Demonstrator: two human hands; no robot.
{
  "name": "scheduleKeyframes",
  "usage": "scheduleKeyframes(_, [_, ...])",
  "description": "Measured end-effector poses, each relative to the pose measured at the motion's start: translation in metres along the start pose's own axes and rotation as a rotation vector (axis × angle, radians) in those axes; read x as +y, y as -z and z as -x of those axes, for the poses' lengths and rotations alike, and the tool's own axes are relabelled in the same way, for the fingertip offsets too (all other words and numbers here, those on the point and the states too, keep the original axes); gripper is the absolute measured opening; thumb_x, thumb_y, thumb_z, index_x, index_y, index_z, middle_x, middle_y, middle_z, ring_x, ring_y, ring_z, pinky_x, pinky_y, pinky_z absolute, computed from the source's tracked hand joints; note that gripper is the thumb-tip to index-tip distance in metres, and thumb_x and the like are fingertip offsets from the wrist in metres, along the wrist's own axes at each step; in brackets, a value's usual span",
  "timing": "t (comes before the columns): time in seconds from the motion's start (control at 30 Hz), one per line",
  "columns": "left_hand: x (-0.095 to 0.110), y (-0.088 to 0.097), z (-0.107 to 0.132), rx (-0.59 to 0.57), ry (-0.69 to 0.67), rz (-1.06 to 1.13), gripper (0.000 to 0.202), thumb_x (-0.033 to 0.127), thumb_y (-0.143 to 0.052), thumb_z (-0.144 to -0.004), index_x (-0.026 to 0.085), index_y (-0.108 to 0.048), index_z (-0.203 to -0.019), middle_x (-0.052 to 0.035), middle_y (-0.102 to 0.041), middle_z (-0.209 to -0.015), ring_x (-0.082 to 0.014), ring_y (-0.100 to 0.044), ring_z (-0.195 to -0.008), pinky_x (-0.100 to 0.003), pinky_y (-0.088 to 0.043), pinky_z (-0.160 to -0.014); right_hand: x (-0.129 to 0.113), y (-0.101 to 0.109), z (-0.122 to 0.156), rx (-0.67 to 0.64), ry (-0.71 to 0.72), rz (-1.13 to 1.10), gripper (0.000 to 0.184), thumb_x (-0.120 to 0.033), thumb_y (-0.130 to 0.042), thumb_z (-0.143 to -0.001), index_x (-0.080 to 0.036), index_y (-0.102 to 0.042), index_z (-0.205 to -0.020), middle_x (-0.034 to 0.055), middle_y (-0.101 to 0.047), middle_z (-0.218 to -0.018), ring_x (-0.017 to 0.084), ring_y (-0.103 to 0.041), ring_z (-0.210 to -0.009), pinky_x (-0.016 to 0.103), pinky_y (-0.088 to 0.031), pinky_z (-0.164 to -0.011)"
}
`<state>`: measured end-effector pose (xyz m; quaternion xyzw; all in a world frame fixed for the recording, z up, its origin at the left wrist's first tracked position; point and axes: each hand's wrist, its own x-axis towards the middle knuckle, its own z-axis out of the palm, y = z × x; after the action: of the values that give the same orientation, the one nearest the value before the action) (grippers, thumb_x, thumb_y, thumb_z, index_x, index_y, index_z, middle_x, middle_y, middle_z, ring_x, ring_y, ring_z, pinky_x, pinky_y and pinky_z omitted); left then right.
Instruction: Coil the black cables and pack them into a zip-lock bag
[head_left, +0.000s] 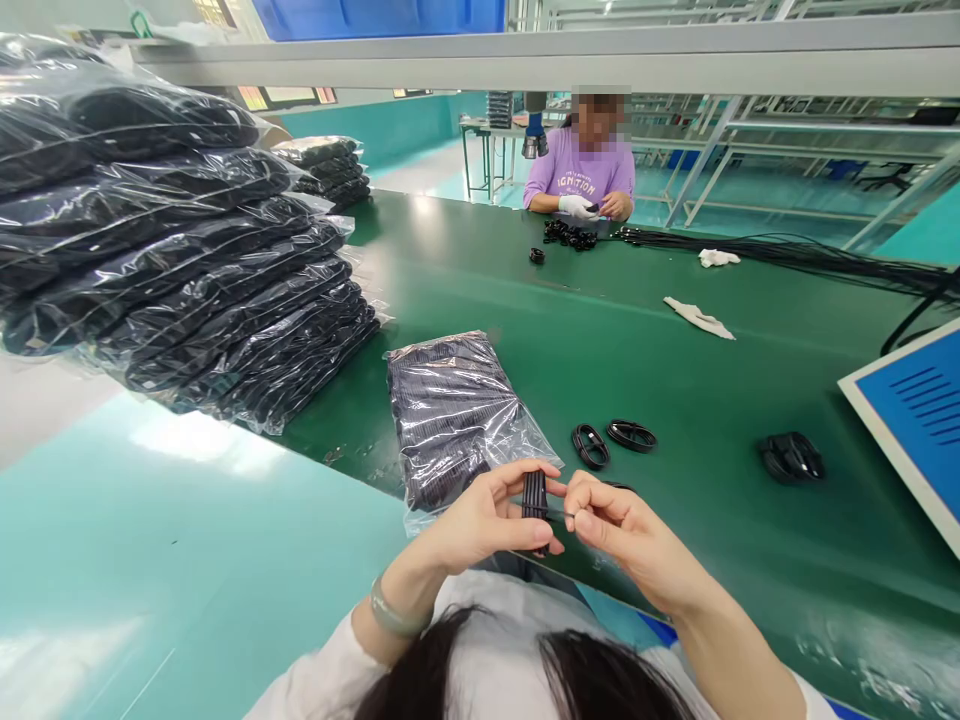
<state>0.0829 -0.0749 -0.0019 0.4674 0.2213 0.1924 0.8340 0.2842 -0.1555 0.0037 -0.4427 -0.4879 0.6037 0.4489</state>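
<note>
A coiled black cable (pixel 535 497) is gripped in my left hand (pixel 491 515), thumb on one side and fingers on the other. My right hand (pixel 611 520) pinches the end of a thin dark tie or strand (pixel 556 514) that runs from the coil's middle. Whether it is a tie or the cable's own end, I cannot tell. Just beyond my hands lie two small cable coils (pixel 631 435) on the green table. Part of another coil shows behind my right hand. Left of my hands rests a clear plastic bag (pixel 469 415) packed with rows of black coils.
Stacked bags of black cables (pixel 187 230) rise at the left edge. A dark coil bundle (pixel 791 457) sits near a blue-and-white box (pixel 915 420) at right. Across the green table (pixel 720 390), a person (pixel 581 175) handles small black parts beside long cables (pixel 750 250). A shelf beam (pixel 600 60) spans overhead.
</note>
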Motion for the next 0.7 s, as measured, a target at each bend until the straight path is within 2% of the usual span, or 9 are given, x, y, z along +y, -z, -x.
scheduleKeyframes(0.13, [-0.001, 0.008, 0.003, -0.039, -0.012, 0.044, 0.059, 0.028, -0.085, -0.075, 0.025, -0.059, -0.127, -0.0143, -0.056, -0.14, -0.0184, -0.075, -0.08, -0.027, -0.059, -0.07, -0.001, 0.0, 0.0, -0.021, -0.074, 0.101, 0.037, -0.054, -0.055, -0.096, -0.021, -0.058, -0.079, 0.0021, -0.051, -0.087, 0.022, -0.053, -0.1, 0.033, -0.043, -0.089])
scheduleKeyframes(0.23, [-0.004, 0.011, 0.003, -0.089, -0.01, 0.1, 0.062, 0.03, -0.086, -0.073, 0.023, -0.058, -0.128, -0.0119, -0.069, -0.116, -0.0204, -0.075, -0.077, -0.026, -0.059, -0.066, 0.003, -0.001, -0.002, -0.045, -0.046, 0.188, 0.04, -0.054, -0.052, -0.098, -0.021, -0.058, -0.077, 0.0034, -0.054, -0.089, 0.023, -0.052, -0.105, 0.035, -0.042, -0.094])
scheduleKeyframes(0.3, [-0.006, 0.011, 0.003, -0.123, -0.012, 0.158, 0.062, 0.031, -0.086, -0.072, 0.022, -0.058, -0.126, -0.008, -0.071, -0.101, -0.0204, -0.075, -0.074, -0.026, -0.058, -0.064, 0.007, -0.001, -0.006, -0.071, -0.008, 0.213, 0.039, -0.054, -0.051, -0.099, -0.021, -0.06, -0.079, 0.0037, -0.056, -0.091, 0.023, -0.052, -0.105, 0.037, -0.042, -0.097])
scheduleKeyframes(0.4, [-0.009, 0.009, 0.001, -0.176, -0.036, 0.257, 0.061, 0.029, -0.087, -0.071, 0.023, -0.058, -0.125, -0.0045, -0.071, -0.094, -0.0201, -0.075, -0.073, -0.024, -0.057, -0.063, 0.016, -0.004, -0.011, -0.113, 0.024, 0.135, 0.035, -0.053, -0.049, -0.1, -0.024, -0.068, -0.1, 0.0041, -0.06, -0.1, 0.021, -0.055, -0.102, 0.038, -0.045, -0.097])
scheduleKeyframes(0.47, [-0.011, 0.008, 0.0, -0.204, -0.051, 0.304, 0.063, 0.029, -0.087, -0.07, 0.024, -0.057, -0.125, -0.0055, -0.071, -0.099, -0.0203, -0.075, -0.072, -0.023, -0.057, -0.061, 0.023, -0.007, -0.014, -0.118, 0.014, 0.046, 0.036, -0.054, -0.051, -0.099, -0.025, -0.066, -0.114, 0.0046, -0.063, -0.103, 0.02, -0.059, -0.1, 0.037, -0.049, -0.092])
scheduleKeyframes(0.5, [-0.012, 0.007, -0.001, -0.213, -0.055, 0.318, 0.063, 0.029, -0.087, -0.07, 0.024, -0.056, -0.125, -0.0073, -0.071, -0.105, -0.0202, -0.075, -0.072, -0.023, -0.056, -0.06, 0.026, -0.009, -0.015, -0.118, 0.0, 0.007, 0.038, -0.055, -0.052, -0.099, -0.024, -0.066, -0.116, 0.0043, -0.064, -0.1, 0.02, -0.06, -0.095, 0.035, -0.05, -0.086])
scheduleKeyframes(0.6, [-0.012, 0.007, -0.001, -0.228, -0.053, 0.336, 0.065, 0.032, -0.088, -0.068, 0.025, -0.056, -0.125, -0.0146, -0.062, -0.135, -0.0197, -0.075, -0.072, -0.024, -0.056, -0.06, 0.033, -0.016, -0.018, -0.132, -0.061, -0.105, 0.039, -0.057, -0.052, -0.098, -0.021, -0.066, -0.108, 0.0013, -0.064, -0.08, 0.015, -0.059, -0.073, 0.028, -0.047, -0.067])
scheduleKeyframes(0.7, [-0.009, 0.007, 0.002, -0.222, -0.042, 0.3, 0.066, 0.032, -0.088, -0.069, 0.026, -0.057, -0.127, -0.0175, -0.051, -0.148, -0.0212, -0.076, -0.078, -0.029, -0.059, -0.067, 0.035, -0.023, -0.02, -0.127, -0.143, -0.224, 0.041, -0.058, -0.053, -0.098, -0.019, -0.064, -0.102, 0.0001, -0.063, -0.072, 0.012, -0.054, -0.064, 0.025, -0.042, -0.062])
